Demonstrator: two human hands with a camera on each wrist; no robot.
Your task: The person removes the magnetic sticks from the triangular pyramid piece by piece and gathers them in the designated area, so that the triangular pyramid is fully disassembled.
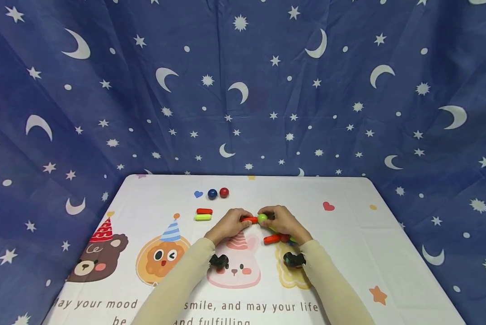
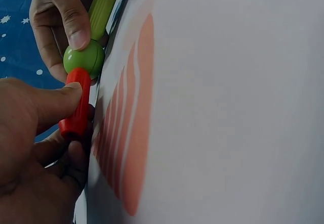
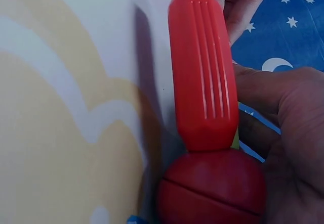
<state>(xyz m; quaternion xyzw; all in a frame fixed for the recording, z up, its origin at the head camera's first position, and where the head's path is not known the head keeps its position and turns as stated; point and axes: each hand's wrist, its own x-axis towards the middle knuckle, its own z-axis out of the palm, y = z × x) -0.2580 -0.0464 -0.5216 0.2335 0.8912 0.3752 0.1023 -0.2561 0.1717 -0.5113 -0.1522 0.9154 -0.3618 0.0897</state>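
Note:
My left hand (image 1: 231, 223) pinches a red ridged toy rod (image 2: 76, 102) between thumb and fingers. One end of that rod meets a green ball (image 2: 83, 58), which my right hand (image 1: 284, 222) holds with thumb and fingers. From the ball's other side runs a yellow-green rod (image 2: 104, 9), partly covered by the right hand in the head view. Under the right wrist lies another red rod (image 3: 202, 72), joined to a red ball (image 3: 212, 188). A bit of blue shows beside that ball; the rest of this piece is hidden by the hand and forearm.
Farther back on the white printed tablecloth (image 1: 243, 189) are a dark blue ball (image 1: 212, 194) and a red ball (image 1: 224, 192). Left of the hands, a loose red rod (image 1: 204, 211) lies beside a yellow-green rod (image 1: 203, 217). A blue star-patterned curtain (image 1: 243, 122) stands behind the table.

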